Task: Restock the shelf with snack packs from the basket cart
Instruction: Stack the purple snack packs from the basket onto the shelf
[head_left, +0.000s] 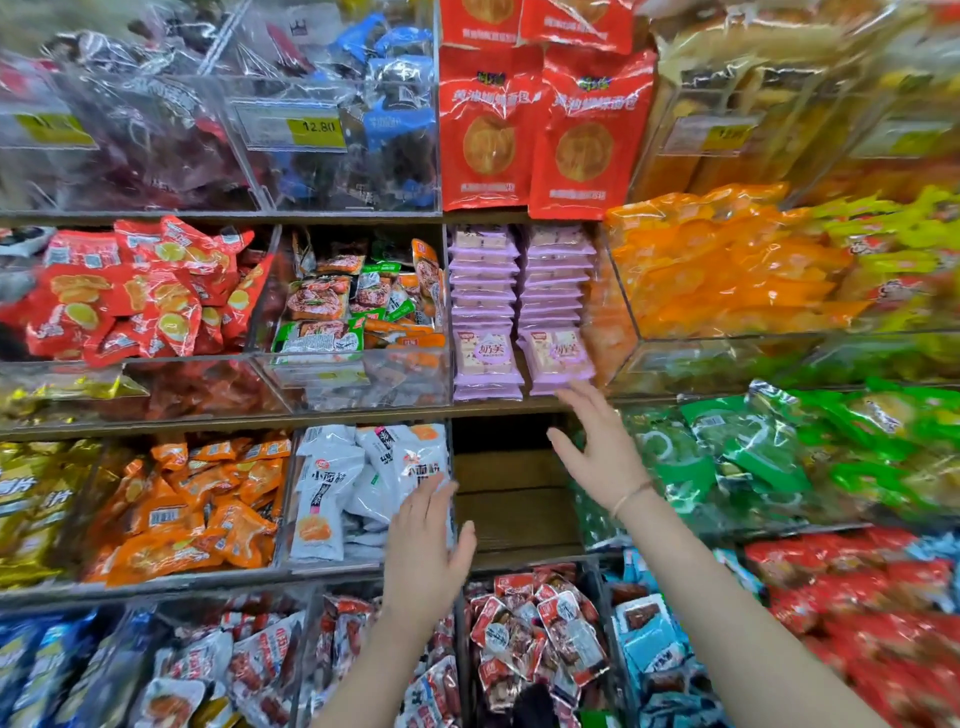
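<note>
Two neat stacks of purple snack packs (519, 332) fill a narrow slot at the centre of the shelf. Directly below them is a bare wooden shelf slot (514, 499) with nothing in it. My right hand (597, 452) is open, fingers spread, raised just under the right purple stack and in front of the bare slot. My left hand (428, 556) is open too, held flat at the slot's left edge, beside the clear bin of white packs (363, 483). Neither hand holds a pack. The basket cart is out of view.
Clear acrylic bins crowd every shelf: red packs (140, 291) at left, orange packs (727, 265) at right, green packs (779, 452) lower right, orange packs (192, 509) lower left. Large red bags (540, 130) hang above the purple stacks. Red and blue packs fill the bottom row.
</note>
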